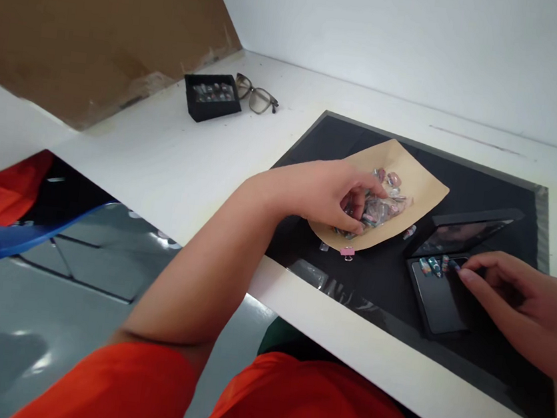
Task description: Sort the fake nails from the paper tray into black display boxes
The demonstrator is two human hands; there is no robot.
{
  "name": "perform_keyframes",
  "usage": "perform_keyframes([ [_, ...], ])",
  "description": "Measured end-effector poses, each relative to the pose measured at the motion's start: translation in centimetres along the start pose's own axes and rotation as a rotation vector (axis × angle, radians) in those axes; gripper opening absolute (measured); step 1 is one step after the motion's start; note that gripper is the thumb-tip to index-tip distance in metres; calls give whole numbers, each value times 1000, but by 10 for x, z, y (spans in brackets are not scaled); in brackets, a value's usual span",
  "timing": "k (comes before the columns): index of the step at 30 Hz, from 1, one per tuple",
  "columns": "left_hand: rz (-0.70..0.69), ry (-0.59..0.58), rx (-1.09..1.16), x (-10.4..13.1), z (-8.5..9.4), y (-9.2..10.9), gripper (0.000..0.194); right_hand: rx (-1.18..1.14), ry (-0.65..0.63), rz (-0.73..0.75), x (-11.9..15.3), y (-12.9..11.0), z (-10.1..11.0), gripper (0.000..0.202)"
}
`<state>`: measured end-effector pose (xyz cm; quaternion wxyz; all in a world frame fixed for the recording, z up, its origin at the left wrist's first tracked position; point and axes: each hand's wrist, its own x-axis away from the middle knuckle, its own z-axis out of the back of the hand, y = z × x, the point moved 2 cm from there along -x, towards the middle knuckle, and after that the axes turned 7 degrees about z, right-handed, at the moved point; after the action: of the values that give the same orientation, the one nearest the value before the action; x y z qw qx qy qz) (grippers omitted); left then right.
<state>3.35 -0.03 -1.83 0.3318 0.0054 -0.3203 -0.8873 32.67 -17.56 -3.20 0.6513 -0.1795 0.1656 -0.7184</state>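
Note:
My left hand (pixel 343 196) rests over a tan paper sheet (pixel 419 185), its thumb and index finger apart, its other fingers curled. Beneath its fingertips lies a pile of small decorated false nails (pixel 381 211), some in clear plastic. My right hand (pixel 524 301) is at an open black box (pixel 441 305) with its lid raised. Thumb and index finger pinch a dark false nail (pixel 454 264) at the end of a short row of false nails (pixel 433 265) near the hinge. A single loose nail (pixel 409 232) sits between paper and box.
A black mat (pixel 375 287) lies under the paper and box, with a pink binder clip (pixel 347 252) beside the paper. Farther left stand another black box (pixel 213 97) of nails and a pair of glasses (pixel 258 97). A brown cardboard panel (pixel 102 28) borders the white table.

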Motion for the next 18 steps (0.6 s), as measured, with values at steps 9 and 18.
perform_keyframes([
  [9,-18,87,-92,-4,-5,11,23,15,-4,-2,-1,-2,1,92],
  [18,22,2,-96,-6,-6,21,21,16,12,51,0,5,-1,82],
])
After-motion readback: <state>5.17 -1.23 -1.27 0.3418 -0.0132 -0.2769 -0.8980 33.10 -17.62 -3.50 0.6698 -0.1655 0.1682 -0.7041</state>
